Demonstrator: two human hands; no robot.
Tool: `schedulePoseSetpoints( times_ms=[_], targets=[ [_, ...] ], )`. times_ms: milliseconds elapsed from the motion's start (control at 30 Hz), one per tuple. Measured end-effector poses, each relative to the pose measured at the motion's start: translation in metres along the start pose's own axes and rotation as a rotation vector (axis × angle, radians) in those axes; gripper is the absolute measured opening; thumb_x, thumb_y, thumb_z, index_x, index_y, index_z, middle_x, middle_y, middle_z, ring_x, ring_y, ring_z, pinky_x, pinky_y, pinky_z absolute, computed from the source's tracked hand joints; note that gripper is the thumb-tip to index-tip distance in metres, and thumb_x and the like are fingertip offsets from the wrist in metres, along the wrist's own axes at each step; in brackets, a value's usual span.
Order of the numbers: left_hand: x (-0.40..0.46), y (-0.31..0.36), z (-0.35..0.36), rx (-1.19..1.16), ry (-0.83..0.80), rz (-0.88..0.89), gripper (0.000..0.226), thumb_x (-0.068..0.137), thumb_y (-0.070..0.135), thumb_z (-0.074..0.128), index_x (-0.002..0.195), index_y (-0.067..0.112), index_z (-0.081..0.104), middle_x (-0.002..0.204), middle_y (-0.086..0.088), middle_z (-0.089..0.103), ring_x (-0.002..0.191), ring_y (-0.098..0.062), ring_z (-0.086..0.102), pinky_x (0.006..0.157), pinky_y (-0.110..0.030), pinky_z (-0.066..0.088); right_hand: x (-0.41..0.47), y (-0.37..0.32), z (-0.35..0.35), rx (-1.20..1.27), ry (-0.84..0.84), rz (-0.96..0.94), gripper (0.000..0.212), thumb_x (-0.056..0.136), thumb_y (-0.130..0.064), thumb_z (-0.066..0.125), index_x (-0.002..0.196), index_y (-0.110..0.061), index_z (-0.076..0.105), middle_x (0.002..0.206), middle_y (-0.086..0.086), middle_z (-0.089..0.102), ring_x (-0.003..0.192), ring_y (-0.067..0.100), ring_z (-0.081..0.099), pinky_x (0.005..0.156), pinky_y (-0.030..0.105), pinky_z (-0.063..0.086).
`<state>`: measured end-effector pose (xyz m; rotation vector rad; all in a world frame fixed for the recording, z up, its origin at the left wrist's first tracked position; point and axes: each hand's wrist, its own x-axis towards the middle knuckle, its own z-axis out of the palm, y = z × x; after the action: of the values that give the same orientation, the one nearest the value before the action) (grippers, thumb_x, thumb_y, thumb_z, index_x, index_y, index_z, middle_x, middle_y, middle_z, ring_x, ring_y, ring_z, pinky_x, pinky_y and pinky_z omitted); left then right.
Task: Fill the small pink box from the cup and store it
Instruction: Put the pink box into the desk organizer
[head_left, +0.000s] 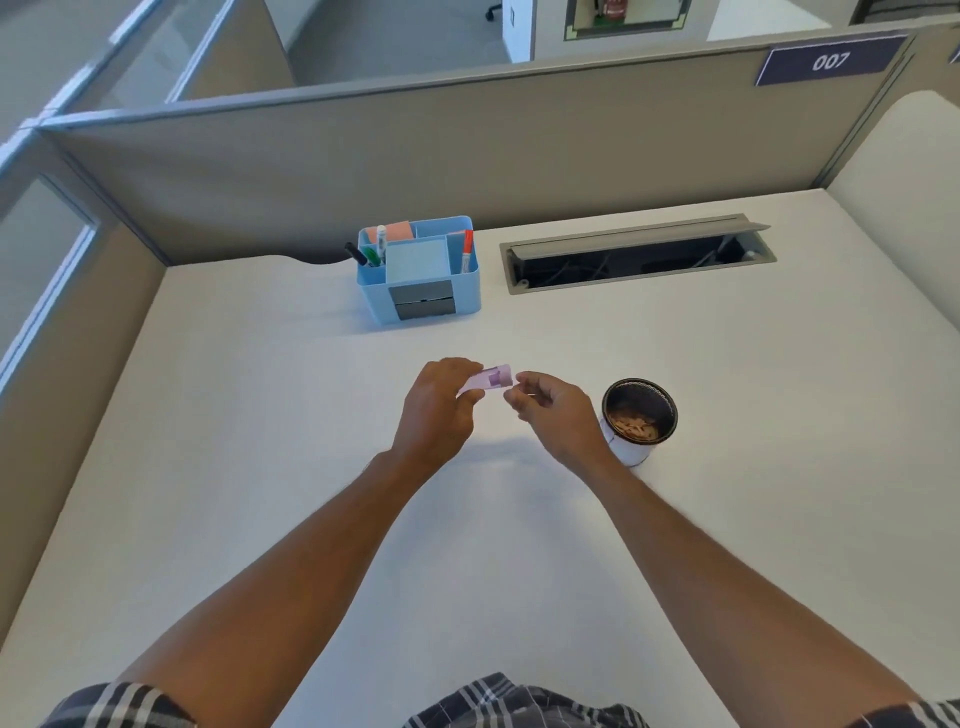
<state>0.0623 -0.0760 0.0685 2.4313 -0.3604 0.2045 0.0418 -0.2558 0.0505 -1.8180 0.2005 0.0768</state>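
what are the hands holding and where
The left hand pinches the small pink box by its left end, above the desk. The right hand's hold cannot be told.

Bright, even, diffuse illumination falls from above onto the white desk (270, 441), which reads nearly overexposed with little surface texture. Shadows are soft and pale: a faint patch lies on the desk just near the two hands, and a light shadow sits at the left of the blue organizer (418, 270). Wide-angle distortion bows the partition (467, 150) and splays the desk edges toward the corners. Detail is slightly soft throughout, with mild blur at the fingertips and the far background.
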Motion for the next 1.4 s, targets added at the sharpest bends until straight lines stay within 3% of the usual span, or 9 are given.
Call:
schedulePoseSetpoints(
  times_ms=[67,167,267,400,533,733,1000,1200,1400],
  targets=[
    [0.002,-0.016,-0.009,0.025,0.008,-0.037,0.026,0.095,0.012,0.065,0.121,0.011,0.068,0.116,-0.006,0.067,0.100,-0.023,0.061,0.083,-0.028,0.049,0.006,0.008,0.025,-0.200,-0.039,-0.028,0.046,0.094,-0.033,0.072,0.133,-0.011,0.063,0.132,0.006,0.069,0.116,0.021,0.065,0.091,0.015,0.047],
    [0.014,-0.037,-0.022,0.095,0.012,-0.052,0.031,0.094,0.012,0.065,0.126,0.009,0.065,0.117,-0.009,0.065,0.095,-0.024,0.063,0.078,-0.025,0.047,0.013,0.024,0.060,-0.531,-0.181,-0.153,0.062,0.100,-0.038,0.063,0.151,-0.009,0.044,0.160,0.011,0.042,0.146,0.026,0.039,0.118,0.035,0.031],
    [0.034,-0.054,-0.034,0.140,0.005,-0.049,0.032,0.094,0.011,0.065,0.126,0.009,0.063,0.119,-0.010,0.067,0.098,-0.026,0.065,0.080,-0.026,0.049,0.022,0.040,0.087,-0.784,-0.260,-0.257,0.068,0.102,-0.042,0.055,0.155,-0.004,0.033,0.168,0.018,0.023,0.154,0.033,0.019,0.123,0.042,0.016],
    [0.069,-0.071,-0.046,0.183,0.016,-0.052,0.028,0.094,0.015,0.066,0.122,0.015,0.064,0.120,-0.006,0.069,0.100,-0.022,0.064,0.080,-0.023,0.048,0.020,0.059,0.100,-1.002,-0.261,-0.335,0.067,0.104,-0.048,0.043,0.153,-0.002,0.037,0.166,0.022,0.025,0.154,0.038,0.020,0.123,0.047,0.017],
    [0.111,-0.086,-0.056,0.245,0.030,0.009,0.027,0.095,0.010,0.065,0.122,0.013,0.064,0.124,-0.009,0.069,0.107,-0.025,0.063,0.088,-0.032,0.054,0.017,0.067,0.102,-1.023,-0.178,-0.408,0.064,0.103,-0.046,0.037,0.148,-0.001,0.047,0.160,0.022,0.039,0.150,0.038,0.033,0.121,0.052,0.028],
    [0.170,-0.100,-0.056,0.340,0.038,0.092,0.021,0.098,0.006,0.057,0.116,0.005,0.068,0.113,-0.018,0.072,0.102,-0.034,0.063,0.084,-0.043,0.055,0.017,0.070,0.102,-1.033,-0.163,-0.417,0.062,0.104,-0.046,0.040,0.151,-0.005,0.045,0.163,0.017,0.036,0.153,0.033,0.028,0.122,0.048,0.021],
    [0.205,-0.114,-0.041,0.400,-0.113,0.073,0.033,0.089,0.003,0.068,0.122,0.006,0.067,0.118,-0.014,0.068,0.108,-0.030,0.062,0.088,-0.041,0.053,0.020,0.070,0.103,-1.039,-0.155,-0.421,0.063,0.103,-0.047,0.039,0.148,-0.005,0.049,0.161,0.016,0.040,0.150,0.033,0.034,0.120,0.045,0.019],
    [0.207,-0.116,-0.042,0.503,-0.141,0.109,0.023,0.091,0.005,0.063,0.113,0.010,0.070,0.108,-0.011,0.072,0.098,-0.029,0.064,0.076,-0.040,0.052,0.021,0.071,0.102,-1.040,-0.154,-0.422,0.064,0.103,-0.048,0.038,0.149,-0.005,0.048,0.162,0.015,0.039,0.151,0.032,0.032,0.120,0.046,0.019],
    [0.205,-0.116,-0.045,0.492,-0.152,0.085,0.022,0.090,0.004,0.065,0.111,0.007,0.069,0.109,-0.012,0.073,0.099,-0.030,0.065,0.080,-0.042,0.056,0.020,0.069,0.103,-1.038,-0.157,-0.411,0.065,0.104,-0.050,0.035,0.151,-0.006,0.046,0.163,0.014,0.036,0.152,0.031,0.029,0.121,0.045,0.018]
  ],
)
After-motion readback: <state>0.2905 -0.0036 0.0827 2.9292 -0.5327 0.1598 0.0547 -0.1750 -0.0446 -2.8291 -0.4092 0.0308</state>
